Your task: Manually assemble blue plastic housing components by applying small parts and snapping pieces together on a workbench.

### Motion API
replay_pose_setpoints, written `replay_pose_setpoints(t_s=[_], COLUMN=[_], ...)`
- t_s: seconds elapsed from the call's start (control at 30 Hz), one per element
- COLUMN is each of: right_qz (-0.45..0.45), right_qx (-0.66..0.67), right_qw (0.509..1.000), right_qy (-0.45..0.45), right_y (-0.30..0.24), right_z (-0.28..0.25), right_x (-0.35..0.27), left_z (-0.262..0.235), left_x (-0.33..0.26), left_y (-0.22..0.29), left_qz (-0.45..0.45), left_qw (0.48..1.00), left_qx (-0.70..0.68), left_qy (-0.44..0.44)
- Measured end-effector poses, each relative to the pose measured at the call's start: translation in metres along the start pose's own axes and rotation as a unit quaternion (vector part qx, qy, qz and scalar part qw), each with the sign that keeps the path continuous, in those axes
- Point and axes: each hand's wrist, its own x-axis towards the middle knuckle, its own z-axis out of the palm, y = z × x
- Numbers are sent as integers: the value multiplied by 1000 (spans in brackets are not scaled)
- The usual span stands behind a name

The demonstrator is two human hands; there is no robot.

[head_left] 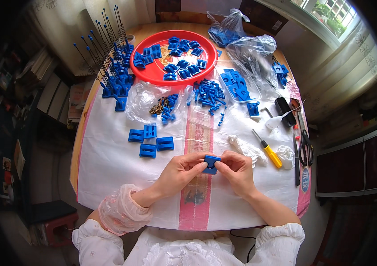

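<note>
Between my two hands, just above the near middle of the table, is a small blue plastic part (210,170) with a flat plate and a raised piece. My left hand (183,173) pinches its left side with thumb and index finger. On the other side, my right hand (238,172) grips it the same way, the thumbs almost meeting. Fingertips cover some of the part. Several similar blue plastic brackets (165,143) lie a little to the left, beyond my left hand.
A red tray (131,62) of blue parts stands at the back. Left of it are blue pieces with upright springs (117,84). Small blue pins (209,94) lie mid-table beside a plastic bag (139,99). At right are a yellow-handled screwdriver (271,155), crumpled white cloth (251,150) and scissors (305,148).
</note>
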Motion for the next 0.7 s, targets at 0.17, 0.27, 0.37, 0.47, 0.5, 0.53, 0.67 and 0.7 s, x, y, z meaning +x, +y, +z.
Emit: replay_pose_setpoints(t_s=[0.17,0.27,0.37,0.47,0.5,0.53,0.67,0.7], right_qz=[13,7,8,14,12,10,-3,-2], right_qx=[6,7,12,13,12,10,5,5], right_qw=[1000,1000,1000,1000,1000,1000,1000,1000], right_qy=[1,0,2,-2,-3,-3,-9,-8], right_y=[-4,-3,-3,-5,-4,-4,-1,-1], right_z=[2,2,2,3,3,2,-1,-1], right_x=[-1,0,0,0,0,0,1,1], left_z=[0,1,2,1,1,0,-1,-1], left_x=[0,0,-1,-1,-1,0,1,1], left_y=[-1,0,2,1,0,0,-2,-3], left_qz=[-1,-5,-8,-6,-1,4,2,1], left_qw=[1000,1000,1000,1000,1000,1000,1000,1000], left_qx=[-4,-10,-21,-17,-11,-4,-2,0], left_qy=[1,3,7,6,4,1,-1,-2])
